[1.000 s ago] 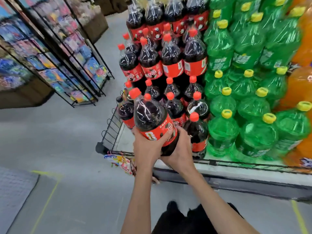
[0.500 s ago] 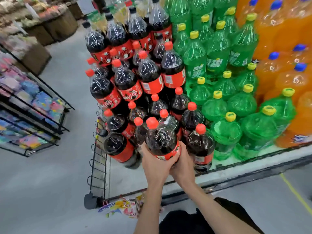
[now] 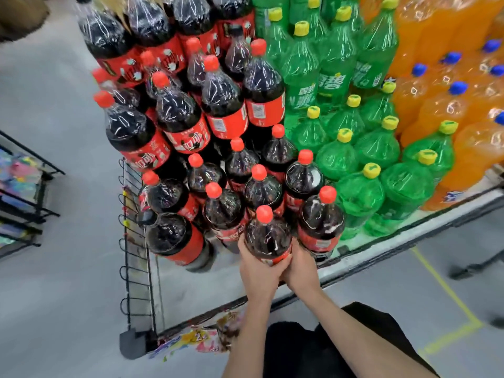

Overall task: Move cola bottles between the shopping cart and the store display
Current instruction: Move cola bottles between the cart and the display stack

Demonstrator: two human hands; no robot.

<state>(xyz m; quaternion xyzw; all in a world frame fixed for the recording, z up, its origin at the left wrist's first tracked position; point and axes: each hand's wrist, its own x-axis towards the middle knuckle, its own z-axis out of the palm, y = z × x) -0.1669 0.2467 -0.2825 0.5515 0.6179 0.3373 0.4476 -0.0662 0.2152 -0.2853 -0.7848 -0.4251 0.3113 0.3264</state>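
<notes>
A large cola bottle (image 3: 268,237) with a red cap and red label stands upright at the front edge of the store display, between two other cola bottles. My left hand (image 3: 257,266) grips its lower left side. My right hand (image 3: 301,264) wraps its lower right side. Behind it rises the stacked cola display (image 3: 191,118), several dark bottles with red caps in tiers. The bottle's base is hidden by my hands. No shopping cart shows in this view.
Green soda bottles (image 3: 354,148) with yellow caps stand right of the cola, orange ones (image 3: 447,105) beyond them. The white display platform (image 3: 185,290) has a black wire rack (image 3: 133,241) on its left side. Grey floor lies all around. A shelf rack (image 3: 21,197) stands far left.
The bottle has gone from tilted in the air to upright and low in the front row of the display. Both hands have slid down to its lower part. The view has shifted closer.
</notes>
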